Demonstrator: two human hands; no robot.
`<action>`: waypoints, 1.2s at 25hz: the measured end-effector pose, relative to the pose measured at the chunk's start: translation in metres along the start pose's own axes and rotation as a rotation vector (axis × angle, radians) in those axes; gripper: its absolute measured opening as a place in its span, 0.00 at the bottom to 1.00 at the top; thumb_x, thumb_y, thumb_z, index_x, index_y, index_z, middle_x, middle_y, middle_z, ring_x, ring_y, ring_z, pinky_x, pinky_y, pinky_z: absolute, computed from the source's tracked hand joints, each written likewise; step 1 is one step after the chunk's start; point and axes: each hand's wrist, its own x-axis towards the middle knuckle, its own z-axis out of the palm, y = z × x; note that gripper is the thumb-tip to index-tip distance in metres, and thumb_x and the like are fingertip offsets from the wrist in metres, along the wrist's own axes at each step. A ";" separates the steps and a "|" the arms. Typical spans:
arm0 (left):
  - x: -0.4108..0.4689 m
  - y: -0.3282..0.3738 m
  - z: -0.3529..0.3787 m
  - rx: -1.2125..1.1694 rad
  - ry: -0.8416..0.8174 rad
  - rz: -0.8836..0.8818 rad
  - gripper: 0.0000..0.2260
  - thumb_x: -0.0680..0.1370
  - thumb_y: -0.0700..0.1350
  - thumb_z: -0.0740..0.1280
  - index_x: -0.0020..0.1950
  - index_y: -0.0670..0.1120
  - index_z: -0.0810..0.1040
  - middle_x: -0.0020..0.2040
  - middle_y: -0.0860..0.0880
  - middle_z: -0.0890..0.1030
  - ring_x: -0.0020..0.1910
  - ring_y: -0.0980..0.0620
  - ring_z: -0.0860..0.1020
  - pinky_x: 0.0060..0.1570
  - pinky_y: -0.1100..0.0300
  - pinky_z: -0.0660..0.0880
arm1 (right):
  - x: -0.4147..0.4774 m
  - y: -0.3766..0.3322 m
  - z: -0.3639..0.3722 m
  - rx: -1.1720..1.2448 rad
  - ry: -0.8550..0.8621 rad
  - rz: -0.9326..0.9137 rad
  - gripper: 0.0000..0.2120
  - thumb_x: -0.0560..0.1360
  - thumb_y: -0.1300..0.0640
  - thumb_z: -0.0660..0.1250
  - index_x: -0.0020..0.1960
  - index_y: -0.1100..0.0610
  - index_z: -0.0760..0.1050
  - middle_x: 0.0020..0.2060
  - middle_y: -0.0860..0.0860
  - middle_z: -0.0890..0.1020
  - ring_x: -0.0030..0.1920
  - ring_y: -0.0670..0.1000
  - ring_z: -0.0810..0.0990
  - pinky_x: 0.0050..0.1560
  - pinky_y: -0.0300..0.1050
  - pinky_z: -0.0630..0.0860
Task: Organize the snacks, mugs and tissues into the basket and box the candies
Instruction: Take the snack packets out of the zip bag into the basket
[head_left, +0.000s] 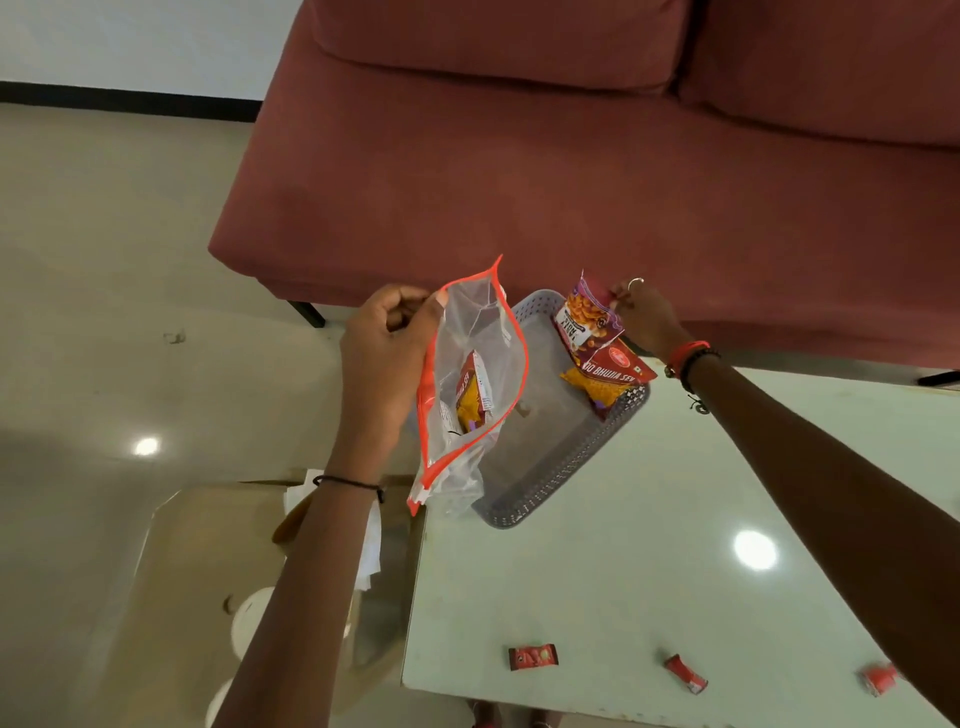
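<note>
Hands (384, 353) (647, 317) outstretched, seemingly pinching bag (491, 338), packet (589, 319)

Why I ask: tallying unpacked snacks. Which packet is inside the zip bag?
The yellow-and-red packet in the clear bag held by the left hand; the purple packet hangs from the right hand and the red bhujia packet rests on the grey basket.
</note>
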 end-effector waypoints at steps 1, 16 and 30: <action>0.001 -0.002 0.000 -0.002 -0.007 0.007 0.07 0.76 0.47 0.68 0.46 0.43 0.80 0.31 0.55 0.76 0.30 0.57 0.74 0.34 0.64 0.72 | 0.008 0.004 0.008 0.019 -0.015 0.015 0.12 0.78 0.68 0.59 0.60 0.68 0.72 0.56 0.61 0.79 0.54 0.57 0.77 0.49 0.39 0.70; 0.001 -0.019 -0.006 -0.082 -0.046 -0.037 0.04 0.76 0.47 0.69 0.44 0.46 0.80 0.25 0.60 0.75 0.26 0.60 0.74 0.32 0.62 0.73 | 0.053 0.024 0.055 -0.294 -0.016 -0.035 0.16 0.77 0.70 0.56 0.63 0.66 0.72 0.58 0.65 0.78 0.58 0.63 0.77 0.55 0.51 0.74; -0.011 -0.008 -0.003 0.067 -0.050 0.043 0.03 0.76 0.46 0.68 0.44 0.49 0.79 0.34 0.58 0.79 0.32 0.64 0.76 0.36 0.75 0.72 | -0.060 -0.084 -0.014 0.116 0.226 -0.352 0.07 0.74 0.53 0.68 0.44 0.56 0.79 0.34 0.43 0.79 0.34 0.38 0.76 0.36 0.20 0.68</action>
